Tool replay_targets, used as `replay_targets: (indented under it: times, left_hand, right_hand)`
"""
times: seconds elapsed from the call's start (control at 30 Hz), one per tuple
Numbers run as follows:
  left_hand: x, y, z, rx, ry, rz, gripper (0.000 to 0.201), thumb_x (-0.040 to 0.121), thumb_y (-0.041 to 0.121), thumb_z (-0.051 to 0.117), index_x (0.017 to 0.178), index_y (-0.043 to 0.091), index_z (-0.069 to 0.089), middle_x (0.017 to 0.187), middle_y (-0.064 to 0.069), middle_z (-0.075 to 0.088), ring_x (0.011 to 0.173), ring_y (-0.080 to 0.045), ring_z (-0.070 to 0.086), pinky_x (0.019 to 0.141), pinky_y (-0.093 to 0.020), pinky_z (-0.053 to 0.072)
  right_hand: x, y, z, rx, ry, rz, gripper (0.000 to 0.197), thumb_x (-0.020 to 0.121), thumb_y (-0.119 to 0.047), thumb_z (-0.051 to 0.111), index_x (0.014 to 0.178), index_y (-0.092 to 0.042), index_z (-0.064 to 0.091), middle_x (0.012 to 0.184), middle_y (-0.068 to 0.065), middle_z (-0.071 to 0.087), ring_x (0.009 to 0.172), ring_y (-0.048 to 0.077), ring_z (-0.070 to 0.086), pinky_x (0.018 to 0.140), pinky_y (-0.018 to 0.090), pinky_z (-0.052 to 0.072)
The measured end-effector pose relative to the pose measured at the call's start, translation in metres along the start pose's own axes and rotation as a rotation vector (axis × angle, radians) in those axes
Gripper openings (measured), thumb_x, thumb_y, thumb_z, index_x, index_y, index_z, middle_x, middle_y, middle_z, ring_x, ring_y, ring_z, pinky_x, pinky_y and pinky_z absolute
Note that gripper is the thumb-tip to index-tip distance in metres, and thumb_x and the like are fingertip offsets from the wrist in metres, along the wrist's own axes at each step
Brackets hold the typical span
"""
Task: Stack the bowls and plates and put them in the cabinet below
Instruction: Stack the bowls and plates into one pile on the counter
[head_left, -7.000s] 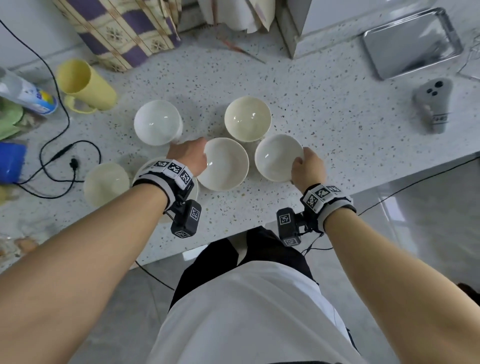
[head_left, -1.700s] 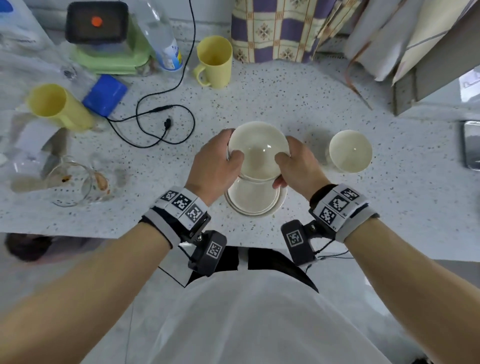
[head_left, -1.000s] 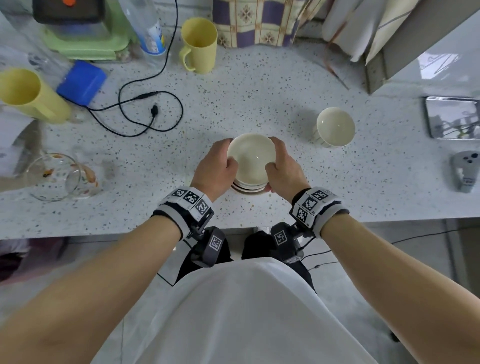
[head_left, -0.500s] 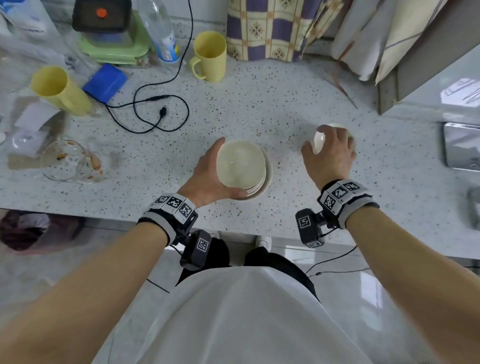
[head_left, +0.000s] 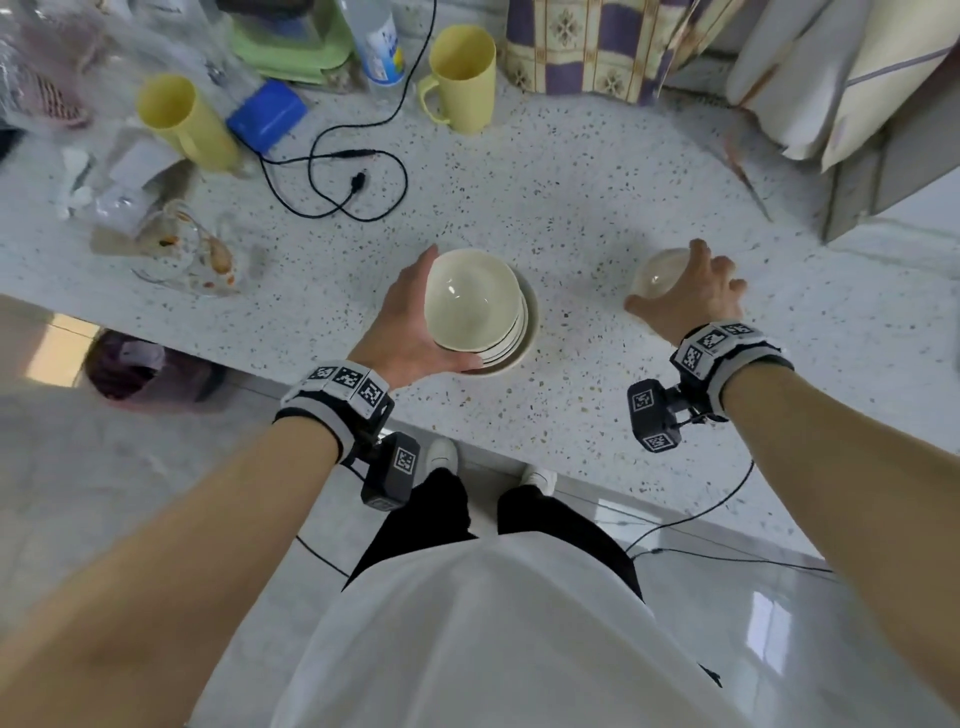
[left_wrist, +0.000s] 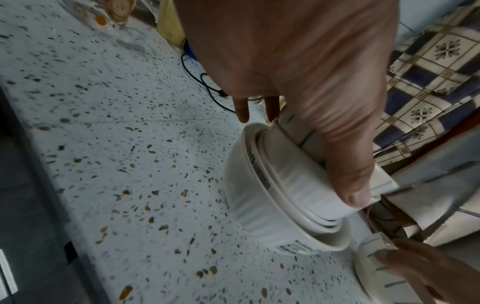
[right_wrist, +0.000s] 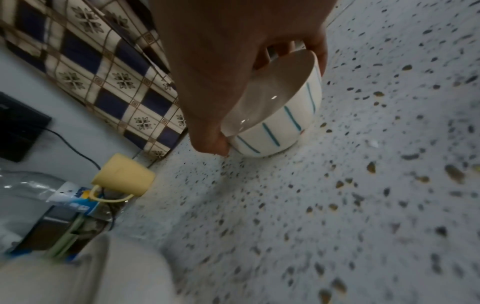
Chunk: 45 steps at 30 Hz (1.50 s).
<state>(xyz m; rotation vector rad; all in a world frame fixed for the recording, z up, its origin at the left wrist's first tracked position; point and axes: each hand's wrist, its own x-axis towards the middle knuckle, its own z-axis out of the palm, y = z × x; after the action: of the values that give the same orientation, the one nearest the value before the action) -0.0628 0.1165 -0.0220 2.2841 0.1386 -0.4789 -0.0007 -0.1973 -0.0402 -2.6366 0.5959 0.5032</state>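
Observation:
A stack of nested white bowls stands near the front edge of the speckled counter. My left hand grips the stack's left side, thumb along the near rim. To the right, a single white bowl with blue stripes is tilted and lifted on one side. My right hand grips it by the rim, thumb on the near edge and fingers over the far edge.
Two yellow mugs, a black cable, a blue box, a plastic bottle and a glass jug crowd the back left. A checked cloth hangs behind. The floor lies below the counter's front edge.
My right hand left the stack, reached right to the striped bowl and has tipped it up off the counter. My left hand stays on the stack.

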Motion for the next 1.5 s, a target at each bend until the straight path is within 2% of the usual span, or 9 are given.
replay_targets:
  times: [0.17,0.47,0.63,0.83,0.97,1.03,1.1,1.23,1.5]
  left_hand:
    - [0.000,0.002,0.001,-0.059,0.011,-0.030,0.119,0.062,0.028,0.095,0.154,0.033,0.018,0.151,0.002,0.029,0.135,-0.014,0.029,0.112,-0.039,0.031]
    - [0.004,-0.010,0.005,-0.242,0.024,0.023,0.106,0.051,0.043,0.090,0.140,0.045,0.032,0.141,0.006,0.035,0.132,-0.021,0.039,0.106,-0.055,0.045]
    - [0.002,-0.010,0.004,-0.215,0.002,0.079,0.114,0.057,0.037,0.092,0.148,0.036,0.024,0.140,0.011,0.029,0.133,-0.015,0.036,0.109,-0.045,0.042]
    - [0.001,0.001,-0.003,-0.110,0.080,0.189,0.099,0.054,0.031,0.098,0.136,0.019,0.043,0.105,0.028,0.039,0.107,-0.006,0.046,0.101,-0.028,0.045]
    - [0.003,0.002,-0.009,-0.058,0.052,0.247,0.103,0.052,0.037,0.098,0.139,0.015,0.046,0.115,0.010,0.053,0.106,-0.011,0.052,0.100,-0.031,0.047]
    - [0.007,-0.003,-0.008,-0.060,0.039,0.246,0.120,0.047,0.048,0.096,0.148,0.017,0.038,0.133,0.002,0.058,0.122,-0.017,0.056,0.107,-0.040,0.046]
    - [0.010,-0.011,-0.005,-0.042,0.012,0.212,0.134,0.049,0.048,0.096,0.156,0.017,0.024,0.151,-0.004,0.046,0.139,-0.021,0.044,0.116,-0.043,0.036]
    - [0.016,-0.028,-0.007,0.001,-0.076,0.178,0.136,0.057,0.042,0.094,0.160,0.020,0.008,0.162,-0.006,0.028,0.150,-0.024,0.023,0.122,-0.049,0.018]
    - [0.026,-0.035,0.002,0.015,-0.055,0.198,0.131,0.054,0.047,0.094,0.158,0.021,0.017,0.160,0.000,0.033,0.151,-0.022,0.021,0.121,-0.049,0.019]
  right_hand:
    - [-0.032,-0.033,0.005,0.207,-0.013,-0.153,0.094,0.070,-0.047,0.073,0.147,-0.023,0.025,0.144,0.013,0.036,0.128,0.037,0.037,0.097,0.054,0.045]
    - [-0.089,-0.096,-0.021,0.285,0.075,-0.476,0.098,0.062,-0.054,0.070,0.146,-0.024,0.032,0.147,0.005,0.040,0.131,0.030,0.040,0.109,0.045,0.037]
    - [-0.112,-0.123,-0.014,0.234,0.069,-0.589,0.099,0.057,-0.056,0.068,0.145,-0.029,0.033,0.144,-0.002,0.040,0.129,0.028,0.040,0.107,0.043,0.039]
    - [-0.130,-0.147,0.013,0.079,0.017,-0.618,0.096,0.057,-0.053,0.069,0.143,-0.033,0.032,0.144,-0.004,0.038,0.127,0.028,0.039,0.104,0.050,0.042]
    - [-0.128,-0.146,0.022,0.030,-0.012,-0.548,0.096,0.060,-0.059,0.067,0.145,-0.032,0.031,0.144,-0.004,0.037,0.128,0.028,0.037,0.104,0.051,0.040]
    - [-0.127,-0.143,0.026,-0.006,-0.031,-0.543,0.098,0.059,-0.058,0.067,0.146,-0.031,0.030,0.146,-0.003,0.036,0.130,0.029,0.036,0.105,0.053,0.039]
    - [-0.126,-0.141,0.032,-0.017,-0.040,-0.538,0.100,0.058,-0.056,0.069,0.146,-0.031,0.030,0.147,-0.003,0.035,0.132,0.029,0.035,0.105,0.053,0.039]
    - [-0.125,-0.142,0.040,0.007,-0.033,-0.527,0.100,0.060,-0.053,0.070,0.147,-0.030,0.028,0.147,-0.002,0.032,0.131,0.028,0.033,0.104,0.051,0.042]
    - [-0.124,-0.146,0.043,-0.103,-0.017,-0.487,0.112,0.058,-0.054,0.076,0.150,-0.032,0.016,0.149,0.001,0.027,0.125,0.034,0.038,0.090,0.044,0.047]
